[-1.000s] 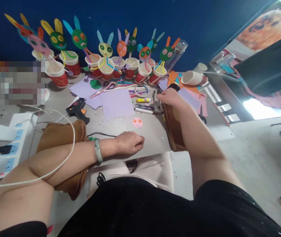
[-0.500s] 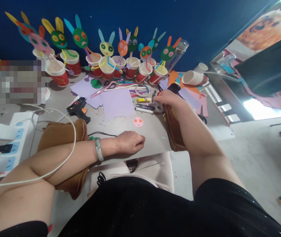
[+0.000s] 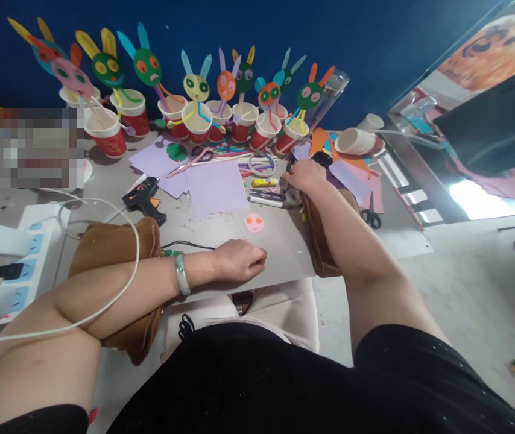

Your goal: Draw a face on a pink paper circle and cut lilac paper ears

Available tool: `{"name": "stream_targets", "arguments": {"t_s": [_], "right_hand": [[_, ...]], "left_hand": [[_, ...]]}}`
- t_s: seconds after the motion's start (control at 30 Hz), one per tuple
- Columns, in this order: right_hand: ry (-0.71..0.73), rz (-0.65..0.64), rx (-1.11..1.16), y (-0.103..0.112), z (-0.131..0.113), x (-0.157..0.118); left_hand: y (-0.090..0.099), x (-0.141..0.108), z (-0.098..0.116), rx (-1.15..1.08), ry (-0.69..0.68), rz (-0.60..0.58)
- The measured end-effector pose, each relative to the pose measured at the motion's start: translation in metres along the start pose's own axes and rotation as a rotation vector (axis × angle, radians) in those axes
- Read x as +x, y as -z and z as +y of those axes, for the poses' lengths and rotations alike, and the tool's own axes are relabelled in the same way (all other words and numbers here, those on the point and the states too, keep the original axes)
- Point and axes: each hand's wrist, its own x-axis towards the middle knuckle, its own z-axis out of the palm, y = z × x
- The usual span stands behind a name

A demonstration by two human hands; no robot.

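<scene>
My left hand [image 3: 239, 260] rests on the near part of the table with its fingers curled closed; whatever may be inside is hidden. Just beyond it lies a small pink paper face [image 3: 254, 223] with orange eyes. My right hand [image 3: 306, 176] reaches forward over the clutter at the right, its fingers bent downward beside dark items and a clear object. What those fingers grip, if anything, cannot be made out. Left of that hand lie a yellow glue stick [image 3: 265, 182], a white pen [image 3: 266, 202] and a sheet of lilac paper [image 3: 218, 187].
Paper cups [image 3: 196, 123] with rabbit-faced puppets line the blue wall. A black glue gun [image 3: 144, 199], a power strip [image 3: 31, 259] and a looping white cable [image 3: 136, 253] are at the left. Black scissors [image 3: 372, 216], colored paper and stacked cups [image 3: 356, 141] are at the right.
My right hand has shifted slightly, and the black scissors show more fully beside the forearm. My left hand has stayed in place.
</scene>
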Motion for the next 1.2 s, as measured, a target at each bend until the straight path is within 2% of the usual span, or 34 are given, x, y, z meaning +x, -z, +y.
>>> {"name": "stream_targets", "arguments": {"t_s": [0.17, 0.53, 0.73, 0.9, 1.0, 1.1, 1.2], "right_hand": [[0.132, 0.037, 0.071, 0.008, -0.004, -0.019], [0.391, -0.034, 0.097, 0.026, -0.023, -0.051], [0.598, 0.101, 0.070, 0.036, -0.069, -0.062], [0.782, 0.129, -0.022, 0.037, -0.121, -0.062], [0.845, 0.119, -0.056, 0.036, -0.147, -0.067], [0.912, 0.106, -0.029, 0.032, -0.159, -0.076], [0.917, 0.094, 0.015, 0.028, -0.154, -0.084]], "left_hand": [[-0.001, 0.001, -0.001, -0.010, -0.009, -0.009], [-0.001, 0.000, 0.000, -0.033, 0.005, -0.003], [-0.003, -0.001, -0.001, -0.027, -0.023, 0.013], [-0.004, 0.000, -0.003, -0.037, -0.052, 0.045], [-0.003, -0.001, -0.004, -0.063, -0.060, 0.061], [0.000, -0.002, -0.002, -0.090, -0.034, 0.061], [0.002, -0.004, 0.000, -0.098, -0.029, 0.059]]}}
